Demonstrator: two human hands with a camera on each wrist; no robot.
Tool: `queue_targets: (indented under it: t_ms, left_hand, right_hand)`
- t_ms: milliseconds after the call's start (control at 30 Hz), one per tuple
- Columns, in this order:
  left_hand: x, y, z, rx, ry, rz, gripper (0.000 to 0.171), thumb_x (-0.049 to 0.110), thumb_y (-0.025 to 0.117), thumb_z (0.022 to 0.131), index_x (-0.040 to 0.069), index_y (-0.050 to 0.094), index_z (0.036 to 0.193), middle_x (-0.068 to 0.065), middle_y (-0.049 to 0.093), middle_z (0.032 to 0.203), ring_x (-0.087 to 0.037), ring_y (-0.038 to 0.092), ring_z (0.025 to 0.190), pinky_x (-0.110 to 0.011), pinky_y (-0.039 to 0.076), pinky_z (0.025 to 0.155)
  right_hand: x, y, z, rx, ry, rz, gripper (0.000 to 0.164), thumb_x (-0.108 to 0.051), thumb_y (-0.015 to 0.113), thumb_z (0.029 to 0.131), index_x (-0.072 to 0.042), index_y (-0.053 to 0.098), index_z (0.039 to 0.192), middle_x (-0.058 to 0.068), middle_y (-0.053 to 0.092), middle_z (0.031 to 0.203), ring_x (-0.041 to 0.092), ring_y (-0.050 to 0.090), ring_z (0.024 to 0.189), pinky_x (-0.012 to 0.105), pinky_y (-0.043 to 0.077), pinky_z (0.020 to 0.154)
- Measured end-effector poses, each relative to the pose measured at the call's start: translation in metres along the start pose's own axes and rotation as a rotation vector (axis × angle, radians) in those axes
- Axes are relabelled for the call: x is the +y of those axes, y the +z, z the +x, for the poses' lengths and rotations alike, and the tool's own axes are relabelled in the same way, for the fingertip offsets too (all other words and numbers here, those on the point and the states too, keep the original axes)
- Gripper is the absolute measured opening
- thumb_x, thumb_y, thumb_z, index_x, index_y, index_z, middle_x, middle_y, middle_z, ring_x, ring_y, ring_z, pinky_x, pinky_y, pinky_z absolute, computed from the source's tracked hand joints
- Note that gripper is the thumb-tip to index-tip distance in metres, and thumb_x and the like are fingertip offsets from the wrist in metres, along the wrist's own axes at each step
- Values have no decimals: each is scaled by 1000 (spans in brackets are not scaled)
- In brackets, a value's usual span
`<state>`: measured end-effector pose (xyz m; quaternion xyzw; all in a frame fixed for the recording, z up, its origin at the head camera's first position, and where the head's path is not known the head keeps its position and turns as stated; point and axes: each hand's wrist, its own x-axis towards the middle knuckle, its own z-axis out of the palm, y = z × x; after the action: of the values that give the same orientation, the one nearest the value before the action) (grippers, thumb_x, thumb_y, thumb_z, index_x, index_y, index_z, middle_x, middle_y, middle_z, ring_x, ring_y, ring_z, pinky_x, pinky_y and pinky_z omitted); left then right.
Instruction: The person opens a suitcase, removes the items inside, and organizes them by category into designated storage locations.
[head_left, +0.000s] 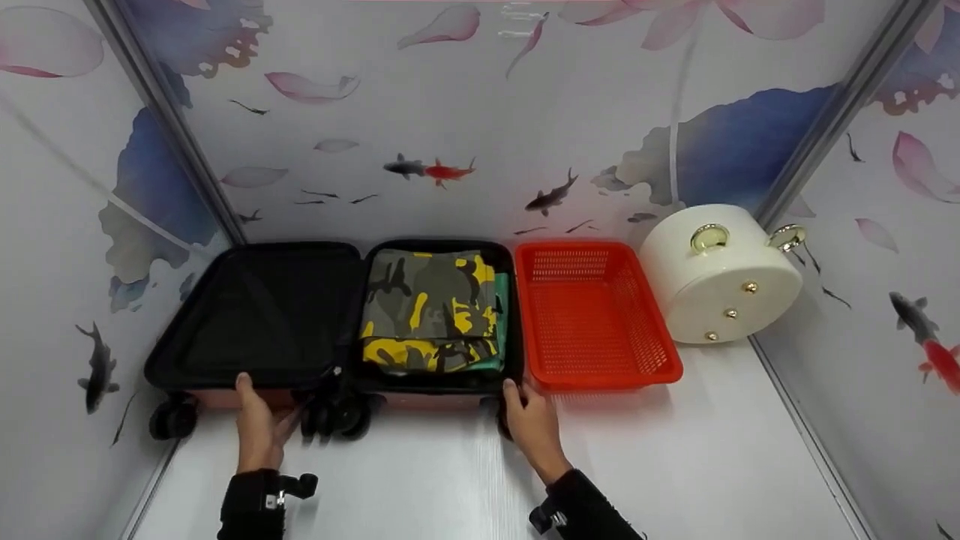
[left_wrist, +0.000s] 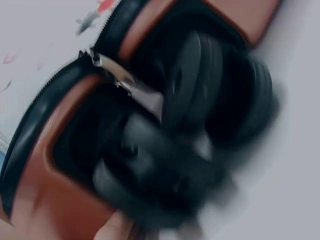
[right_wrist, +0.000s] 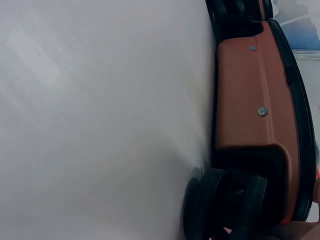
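Note:
An open suitcase [head_left: 277, 315] with black lining and a rose-brown shell lies spread in two halves. Folded camouflage clothing [head_left: 427, 300] in grey, black and yellow fills its right half, over a green cloth [head_left: 501, 330]. My left hand [head_left: 257, 431] grips the front edge of the left half, thumb over the rim. At the front right corner of the right half, my right hand [head_left: 536, 427] holds the edge near a wheel. Black wheels [left_wrist: 195, 85] show blurred in the left wrist view. The right wrist view shows the shell's side [right_wrist: 245, 95]; only a little of that hand appears there.
Right of the suitcase stands a red perforated plastic basket [head_left: 585, 330]. Beyond it is a white round case [head_left: 720, 277] with gold handles and small gold feet. Printed wall panels [head_left: 465, 105] enclose the white table surface [head_left: 420, 480] at the back and sides.

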<state>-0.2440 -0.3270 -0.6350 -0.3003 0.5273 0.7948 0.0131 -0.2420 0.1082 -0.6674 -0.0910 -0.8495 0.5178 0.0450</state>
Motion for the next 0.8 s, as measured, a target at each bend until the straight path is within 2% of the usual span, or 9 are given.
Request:
queue_targets:
  t_ms: [67,167,200,267,367,467,533,633,800]
  left_hand:
    - [1,-9,1,28,19,168,114,91,25,99,9,7,178,-24,44,171,-23,76,126,-38,50,122]
    - [6,-21,0,181,187,540,114,89,25,102,-8,60,151,-20,83,116,-23,82,88,-37,61,89]
    - [8,-22,-3,257,265,663,106,85,28,104,-7,75,128,-15,83,92,-25,79,78,-36,58,76]
    - [10,-18,-10,425,474,857,85,71,39,110,0,78,84,-9,72,66,-28,67,61,-37,46,58]
    - [6,5,-23,558,868,971,59,43,57,113,10,59,64,-8,55,57,-27,51,53,-36,32,54]
    - [-6,42,-35,431,1220,1000,42,25,68,109,11,61,69,-8,57,60,-23,51,54,-36,36,54]
    - [-16,70,-42,266,1356,1035,30,22,73,106,11,70,78,-6,64,69,-22,57,62,-37,44,59]
    - [-34,103,-47,33,1395,1130,15,26,79,103,11,81,104,-6,77,95,-26,69,88,-47,57,79]
    - [-62,133,-45,-164,1303,1410,39,41,82,100,11,79,124,-10,79,115,-33,71,107,-52,55,93]
  right_hand:
    - [0,0,0,1,-11,-2,64,-50,57,114,2,67,148,22,64,157,47,57,149,62,48,121]
    - [-1,-2,-1,0,-25,-12,62,-53,56,113,-1,72,144,21,70,150,45,64,142,61,52,116]
    - [-2,-3,-3,1,-30,-21,61,-54,56,113,-2,76,138,22,74,141,43,69,133,59,56,110]
    - [-1,-5,-7,37,-76,-45,55,-52,58,113,-4,79,131,19,79,131,39,74,123,56,59,104]
    - [2,-14,-15,153,-241,-71,34,-34,67,111,-6,84,117,12,83,113,30,79,107,50,63,94]
    - [11,-30,-15,292,-529,-63,16,-9,74,103,-3,85,112,7,85,109,26,81,102,41,65,91]
    - [17,-47,-10,341,-695,-64,15,1,75,97,-3,85,107,5,84,105,24,80,97,33,63,89]
    - [25,-76,5,369,-813,-124,19,4,75,93,-5,83,108,6,82,104,26,74,98,30,56,94]
    - [36,-114,27,274,-708,-302,28,-2,76,90,-6,82,117,12,79,116,33,67,114,54,41,112]
